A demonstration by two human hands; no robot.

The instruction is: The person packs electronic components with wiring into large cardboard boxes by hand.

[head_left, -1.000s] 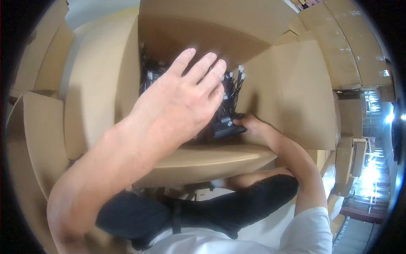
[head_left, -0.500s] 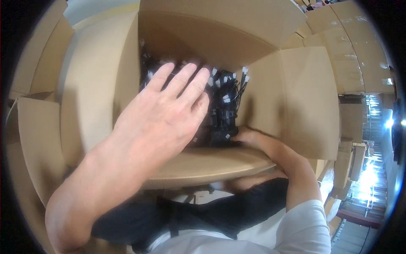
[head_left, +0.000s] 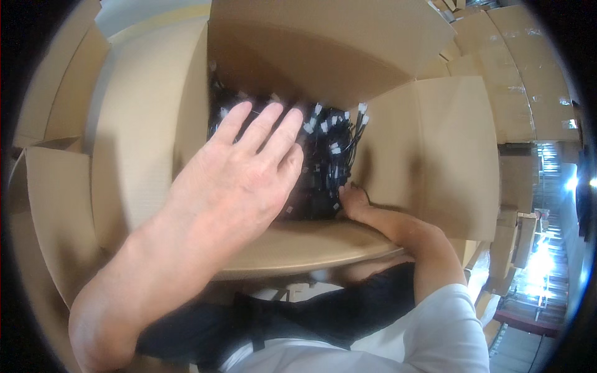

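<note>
In the head view my left hand (head_left: 236, 168) hovers over an open cardboard box (head_left: 448, 143), palm down, its fingers stretched and apart with nothing in them. Beneath it lie black wire harnesses (head_left: 329, 168) with white plug connectors, which the hand partly hides. My right hand (head_left: 356, 202) is inside the box at its near right corner. Its fingers curl around the near end of the black wire harnesses; the fingertips are partly hidden. A dark strand loops beside the back of this hand.
Raised flaps surround the box, and its near flap (head_left: 305, 248) bends toward my lap. More cardboard boxes (head_left: 56, 205) stand at the left, and taped ones (head_left: 516, 81) are stacked at the right. Bright lights shine at the far right.
My right hand has shifted slightly left and turned, and more of its back shows. My left hand stays nearly in place. The whole view has tilted slightly.
</note>
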